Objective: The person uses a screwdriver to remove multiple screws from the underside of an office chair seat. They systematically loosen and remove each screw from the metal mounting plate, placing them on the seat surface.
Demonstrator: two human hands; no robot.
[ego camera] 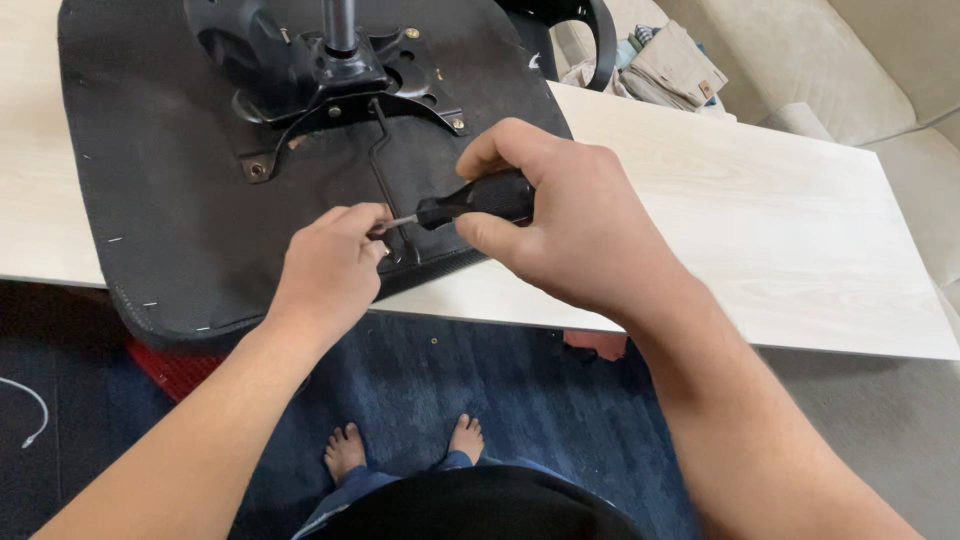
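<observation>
Upturned black chair seat on pale counter, screw-driving in hand: right hand closed round black screwdriver, left hand pinching its tip at the seat's near edge below the metal mechanism plate; steady alignment judged next.

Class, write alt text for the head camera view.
A right hand holds a black-handled screwdriver to the underside of an upturned chair seat lying on a pale wooden table, while the left hand pinches near its tip. Bare feet stand on a blue rug below.
</observation>
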